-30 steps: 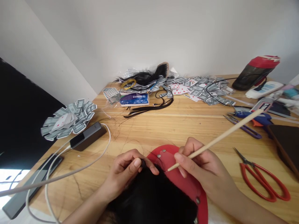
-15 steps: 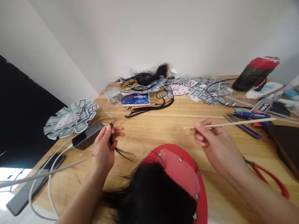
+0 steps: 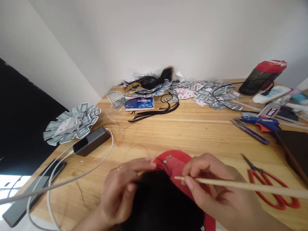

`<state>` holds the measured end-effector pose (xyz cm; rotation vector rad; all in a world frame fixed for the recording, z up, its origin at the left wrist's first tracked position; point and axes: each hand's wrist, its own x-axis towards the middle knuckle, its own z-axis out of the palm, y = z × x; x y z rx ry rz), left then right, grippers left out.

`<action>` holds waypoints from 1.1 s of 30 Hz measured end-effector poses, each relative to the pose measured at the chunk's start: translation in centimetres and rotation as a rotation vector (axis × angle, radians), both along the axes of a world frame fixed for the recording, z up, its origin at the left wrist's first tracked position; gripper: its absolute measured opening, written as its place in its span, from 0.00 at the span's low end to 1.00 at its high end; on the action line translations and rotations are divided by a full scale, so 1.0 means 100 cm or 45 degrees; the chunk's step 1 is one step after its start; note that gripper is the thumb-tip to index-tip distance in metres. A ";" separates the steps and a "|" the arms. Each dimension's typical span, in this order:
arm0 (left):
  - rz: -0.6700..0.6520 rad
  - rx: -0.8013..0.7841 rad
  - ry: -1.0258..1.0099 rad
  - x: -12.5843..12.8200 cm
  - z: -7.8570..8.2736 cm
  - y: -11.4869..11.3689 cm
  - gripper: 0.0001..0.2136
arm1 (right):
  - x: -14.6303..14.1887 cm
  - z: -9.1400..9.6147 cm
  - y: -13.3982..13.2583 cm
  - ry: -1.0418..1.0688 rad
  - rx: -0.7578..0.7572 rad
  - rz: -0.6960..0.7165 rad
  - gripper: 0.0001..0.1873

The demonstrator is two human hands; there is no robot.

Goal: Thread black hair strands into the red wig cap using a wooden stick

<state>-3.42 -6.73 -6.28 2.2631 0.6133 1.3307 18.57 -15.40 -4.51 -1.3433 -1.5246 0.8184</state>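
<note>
My left hand (image 3: 122, 189) rests on the black hair (image 3: 158, 205) that covers the near part of a red studded form (image 3: 175, 163), with its fingers curled and pinching at the strands. My right hand (image 3: 211, 186) pinches a long thin wooden stick (image 3: 245, 186). The stick lies almost level, its tip over the red form near the hairline and its far end pointing right. The two hands are close together over the hair.
Red scissors (image 3: 271, 189) lie right of my right hand. Purple snips (image 3: 252, 132) and a blue glue gun (image 3: 261, 121) sit further back. A power bank (image 3: 91, 141) with white cable (image 3: 79, 170) lies left. Playing cards (image 3: 72, 123) and loose hair pieces (image 3: 154, 112) litter the wooden table (image 3: 192, 134).
My left hand came back from the left, where it held up a tuft of hair, to the hair on the form. My right hand dropped back with the stick to the form.
</note>
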 end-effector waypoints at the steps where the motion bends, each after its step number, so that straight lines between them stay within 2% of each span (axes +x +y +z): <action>1: -0.155 0.111 0.086 0.001 0.003 -0.002 0.13 | -0.002 -0.005 0.000 -0.022 0.011 0.006 0.07; 3: -0.369 0.232 0.186 0.004 0.009 -0.003 0.12 | -0.006 -0.010 0.003 -0.012 0.089 -0.017 0.08; 6: -0.432 0.250 0.234 0.006 0.011 -0.002 0.12 | -0.009 -0.008 0.006 0.002 0.227 -0.066 0.10; 11: -0.388 0.299 0.346 0.002 0.011 -0.003 0.18 | -0.011 0.001 0.006 -0.038 0.188 -0.060 0.11; 15: -0.358 0.280 0.383 0.000 0.013 -0.005 0.20 | -0.011 0.000 0.006 -0.033 0.220 -0.079 0.11; 26: -0.373 0.154 0.299 0.002 0.010 -0.006 0.14 | -0.012 -0.002 0.004 0.042 0.141 -0.089 0.10; 33: -0.385 0.168 0.302 0.003 0.009 -0.005 0.12 | -0.009 -0.010 0.004 0.165 -0.030 -0.046 0.10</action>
